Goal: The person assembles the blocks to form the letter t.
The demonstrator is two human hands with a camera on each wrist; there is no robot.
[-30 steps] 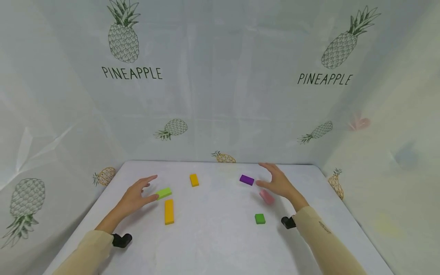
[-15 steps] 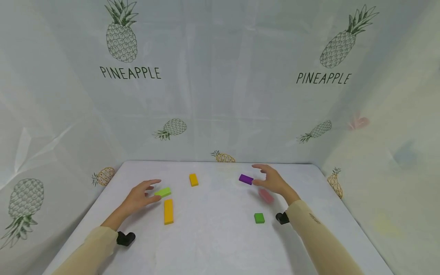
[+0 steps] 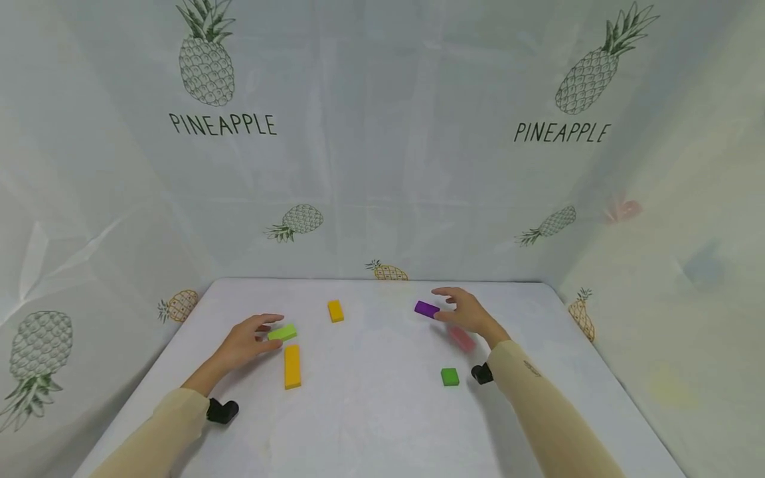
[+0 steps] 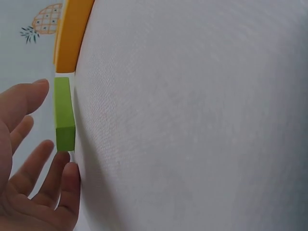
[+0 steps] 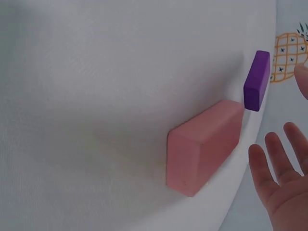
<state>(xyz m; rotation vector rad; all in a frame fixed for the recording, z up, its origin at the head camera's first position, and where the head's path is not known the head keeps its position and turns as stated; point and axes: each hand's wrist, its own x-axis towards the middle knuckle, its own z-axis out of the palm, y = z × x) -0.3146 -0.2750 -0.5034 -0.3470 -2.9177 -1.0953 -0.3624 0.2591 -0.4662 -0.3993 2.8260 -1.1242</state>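
Observation:
A light green block lies on the table between the spread thumb and fingers of my left hand. In the left wrist view a gap shows between the thumb and the green block; whether a fingertip touches its near end I cannot tell. My right hand hovers at the right of a purple block, thumb and fingers apart. Seen from the right wrist, the purple block stands clear of the fingers. Below that hand lies a pink block, partly hidden in the head view.
A long yellow block lies just in front of the light green one. Farther back sits a shorter yellow block. A small green block lies on the right half of the white table. Pineapple-print sheeting surrounds the table.
My right hand has moved left and a little down toward the purple block. My left hand has shifted slightly right, around the light green block. The blocks stay in place on the table.

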